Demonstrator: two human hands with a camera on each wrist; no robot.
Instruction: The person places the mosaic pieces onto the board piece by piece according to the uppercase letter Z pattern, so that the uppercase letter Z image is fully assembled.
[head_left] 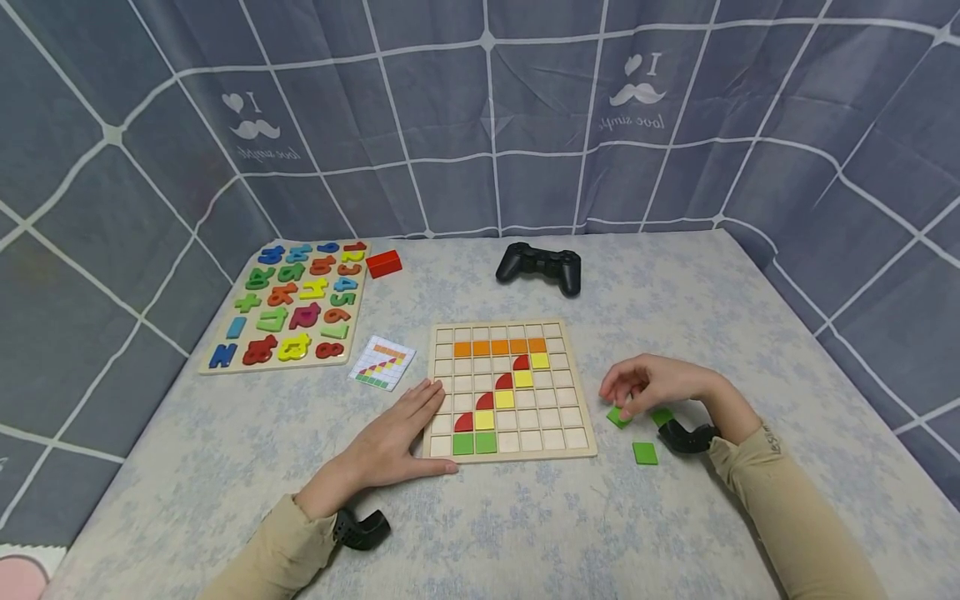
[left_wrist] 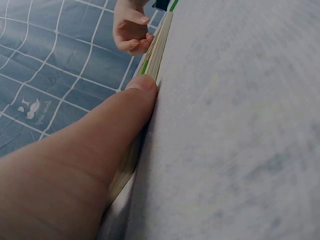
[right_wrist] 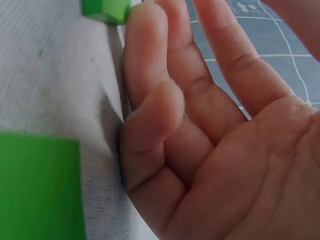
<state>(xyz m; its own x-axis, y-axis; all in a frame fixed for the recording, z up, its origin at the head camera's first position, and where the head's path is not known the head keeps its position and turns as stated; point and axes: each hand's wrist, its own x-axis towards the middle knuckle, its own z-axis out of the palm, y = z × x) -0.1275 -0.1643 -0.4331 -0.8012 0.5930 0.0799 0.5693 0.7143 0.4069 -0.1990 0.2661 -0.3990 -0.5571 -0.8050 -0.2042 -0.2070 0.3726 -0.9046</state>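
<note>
A wooden grid board [head_left: 551,417] bears a row of orange tiles [head_left: 499,347], a stair of red quarter-circle tiles [head_left: 504,381] and yellow squares [head_left: 505,400], and two green squares [head_left: 475,443] at its bottom left. My left hand [head_left: 393,442] rests along the board's left edge, fingers straight and thumb at the front corner. Right of the board, my right hand [head_left: 660,383] pinches a green square tile [head_left: 617,417] at the table, its other fingers curled. Another green tile [head_left: 662,416] lies partly under this hand, and one more green tile [head_left: 645,453] lies nearer me.
A pattern card [head_left: 382,363] lies left of the board. Beyond it are a number-and-letter puzzle board [head_left: 300,365] and a red block [head_left: 384,264]. A black game controller [head_left: 540,265] lies behind the grid board. A grey-blue checked curtain [head_left: 450,108] encloses the table.
</note>
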